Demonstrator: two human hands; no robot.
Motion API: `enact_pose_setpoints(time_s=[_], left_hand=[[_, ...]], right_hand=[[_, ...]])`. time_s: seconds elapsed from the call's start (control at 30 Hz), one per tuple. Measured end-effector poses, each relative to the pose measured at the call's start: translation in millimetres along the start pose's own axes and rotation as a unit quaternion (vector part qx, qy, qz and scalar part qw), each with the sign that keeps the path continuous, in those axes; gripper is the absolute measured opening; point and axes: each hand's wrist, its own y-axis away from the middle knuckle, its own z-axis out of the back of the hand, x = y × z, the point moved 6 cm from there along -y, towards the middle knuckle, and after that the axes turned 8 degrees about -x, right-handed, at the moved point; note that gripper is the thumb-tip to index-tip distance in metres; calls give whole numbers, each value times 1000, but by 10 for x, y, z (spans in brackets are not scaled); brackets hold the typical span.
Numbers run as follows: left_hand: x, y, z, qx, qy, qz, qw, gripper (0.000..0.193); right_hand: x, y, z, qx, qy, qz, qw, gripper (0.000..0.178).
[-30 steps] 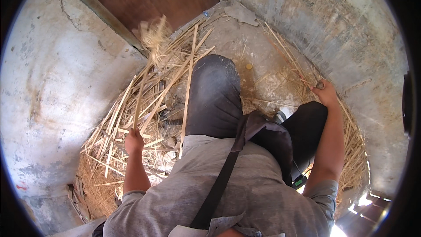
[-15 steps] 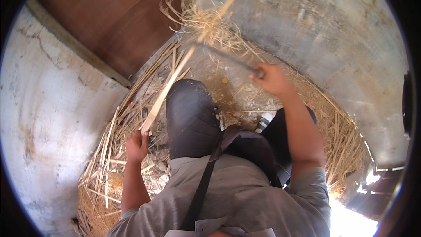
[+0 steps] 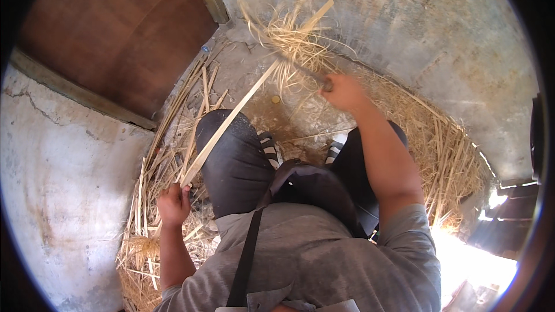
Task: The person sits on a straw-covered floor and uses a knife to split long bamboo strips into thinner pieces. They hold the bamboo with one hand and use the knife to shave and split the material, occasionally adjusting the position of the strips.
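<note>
My left hand (image 3: pixel 174 205) is closed round the near end of a long pale bamboo strip (image 3: pixel 232 118), which slants away to the right across my left knee. A bunch of thin curled shavings (image 3: pixel 300 40) hangs about its far part. My right hand (image 3: pixel 346 93) grips the handle of a long dark knife (image 3: pixel 305 71), whose blade is smeared by motion. That blade crosses the strip just at the near side of the shavings. How deep it sits in the bamboo cannot be made out.
Loose strips (image 3: pixel 199 89) lie on the floor at the left. A thick heap of shavings (image 3: pixel 442 156) lines the curving wall (image 3: pixel 428 40) on the right. A reddish-brown panel (image 3: pixel 115 34) with a wooden frame stands far left. My sandalled feet are between my knees.
The knife and my right hand have shifted slightly along the strip and to the left. My left hand sits a little lower and farther left. The whole view has turned slightly.
</note>
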Motion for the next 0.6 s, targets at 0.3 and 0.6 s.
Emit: enact_pose_setpoints(time_s=[0.3, 0.6], left_hand=[[147, 161, 342, 22, -37, -59, 997, 35], [36, -121, 442, 71, 57, 34, 995, 30]], right_hand=[[-302, -81, -163, 108, 133, -11, 985, 38], [-8, 40, -95, 36, 63, -36, 997, 39]])
